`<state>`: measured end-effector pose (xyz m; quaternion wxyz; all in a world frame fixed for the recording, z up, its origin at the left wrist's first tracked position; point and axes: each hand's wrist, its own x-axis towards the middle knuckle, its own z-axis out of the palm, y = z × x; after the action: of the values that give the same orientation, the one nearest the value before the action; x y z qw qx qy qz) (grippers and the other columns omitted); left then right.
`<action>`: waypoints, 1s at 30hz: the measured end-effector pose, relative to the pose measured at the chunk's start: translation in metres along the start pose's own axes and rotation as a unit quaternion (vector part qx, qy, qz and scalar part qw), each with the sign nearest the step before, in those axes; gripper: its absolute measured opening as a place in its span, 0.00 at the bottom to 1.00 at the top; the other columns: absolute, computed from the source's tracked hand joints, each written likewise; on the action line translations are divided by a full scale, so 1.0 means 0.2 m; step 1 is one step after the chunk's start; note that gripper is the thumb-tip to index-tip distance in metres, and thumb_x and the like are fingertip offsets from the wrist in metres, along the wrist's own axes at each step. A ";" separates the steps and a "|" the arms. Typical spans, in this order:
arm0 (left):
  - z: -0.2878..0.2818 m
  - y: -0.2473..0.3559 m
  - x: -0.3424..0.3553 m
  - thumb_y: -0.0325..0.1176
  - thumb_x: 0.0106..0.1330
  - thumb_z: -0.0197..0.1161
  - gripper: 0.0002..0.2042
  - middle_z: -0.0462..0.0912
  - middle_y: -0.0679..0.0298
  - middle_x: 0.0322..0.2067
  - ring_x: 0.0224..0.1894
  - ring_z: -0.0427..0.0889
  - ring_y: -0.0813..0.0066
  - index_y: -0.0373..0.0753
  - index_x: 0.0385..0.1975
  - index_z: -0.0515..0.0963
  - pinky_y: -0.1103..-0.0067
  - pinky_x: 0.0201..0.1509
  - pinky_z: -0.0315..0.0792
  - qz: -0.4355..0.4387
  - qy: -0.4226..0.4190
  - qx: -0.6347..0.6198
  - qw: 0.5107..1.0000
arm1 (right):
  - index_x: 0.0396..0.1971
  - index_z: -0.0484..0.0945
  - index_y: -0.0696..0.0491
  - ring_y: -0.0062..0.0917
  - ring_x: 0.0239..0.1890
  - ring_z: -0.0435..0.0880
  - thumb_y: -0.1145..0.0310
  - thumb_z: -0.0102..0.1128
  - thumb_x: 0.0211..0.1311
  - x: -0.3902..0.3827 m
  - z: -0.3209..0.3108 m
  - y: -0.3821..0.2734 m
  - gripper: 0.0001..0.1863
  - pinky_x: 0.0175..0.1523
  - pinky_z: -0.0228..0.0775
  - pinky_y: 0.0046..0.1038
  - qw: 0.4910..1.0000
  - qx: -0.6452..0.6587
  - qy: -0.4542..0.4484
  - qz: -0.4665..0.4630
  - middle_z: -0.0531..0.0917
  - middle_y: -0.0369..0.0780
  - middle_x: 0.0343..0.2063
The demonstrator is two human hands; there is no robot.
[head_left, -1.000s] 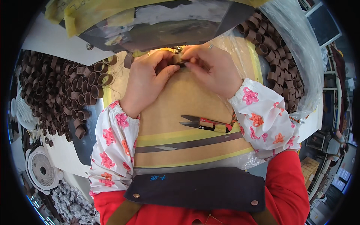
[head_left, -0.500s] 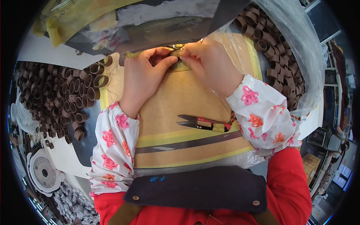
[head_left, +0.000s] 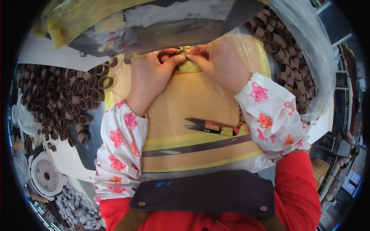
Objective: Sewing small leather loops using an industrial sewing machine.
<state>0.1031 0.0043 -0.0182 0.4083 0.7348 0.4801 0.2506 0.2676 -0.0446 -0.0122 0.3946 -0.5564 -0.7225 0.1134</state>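
Both my hands meet in front of the lit metal part [head_left: 185, 47] below a dark overhanging machine body [head_left: 177, 36]. With thumb and fingers pinched, my left hand [head_left: 151, 71] grips one side of a small brown piece [head_left: 186, 53]. My right hand [head_left: 222, 63] pinches its other side, thumb tip close to the left thumb. Fingers hide most of the piece, so its full shape does not show. Closer to me, a pair of thread snips [head_left: 212, 127] with dark blades and red-and-black handles lies on the tan work surface [head_left: 189, 100], blades pointing left.
A large heap of brown bands [head_left: 73, 88] covers the left side. More brown bands [head_left: 287, 57] fill a clear plastic bag [head_left: 322, 57] at the right. Yellow and dark tape strips [head_left: 185, 148] cross the near edge. A white fan [head_left: 44, 175] stands lower left.
Both hands stay pinched together at the same spot, with the fingertips slightly shifted. The whole view has moved a little, so surroundings appear slightly to the right.
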 end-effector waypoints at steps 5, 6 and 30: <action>0.00 -0.01 0.01 0.34 0.54 0.65 0.11 0.69 0.78 0.16 0.19 0.62 0.95 0.32 0.30 0.77 0.92 0.21 0.57 0.020 -0.006 0.020 1.000 | 0.19 0.78 0.61 0.30 0.09 0.68 0.69 0.61 0.46 -0.02 0.01 0.02 0.09 0.19 0.58 0.28 0.998 -0.040 0.036 -0.009 0.70 0.44 0.07; 0.00 -0.02 0.01 0.34 0.54 0.65 0.11 0.68 0.78 0.15 0.19 0.62 0.95 0.32 0.29 0.77 0.92 0.21 0.57 0.022 -0.004 0.019 1.000 | 0.19 0.78 0.60 0.30 0.10 0.68 0.68 0.61 0.45 -0.01 0.01 0.02 0.09 0.19 0.58 0.29 0.997 -0.049 0.053 -0.022 0.69 0.44 0.07; 0.01 -0.04 0.02 0.31 0.54 0.64 0.09 0.67 0.78 0.16 0.20 0.63 0.93 0.32 0.28 0.76 0.91 0.21 0.58 0.082 0.007 0.029 0.996 | 0.20 0.77 0.57 0.26 0.15 0.71 0.66 0.61 0.45 0.00 0.00 0.02 0.09 0.22 0.60 0.28 0.998 -0.046 -0.018 0.036 0.73 0.41 0.11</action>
<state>0.1015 0.0091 -0.0259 0.3613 0.7818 0.4280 0.2742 0.2711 -0.0438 -0.0143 0.3513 -0.5979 -0.7130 0.1039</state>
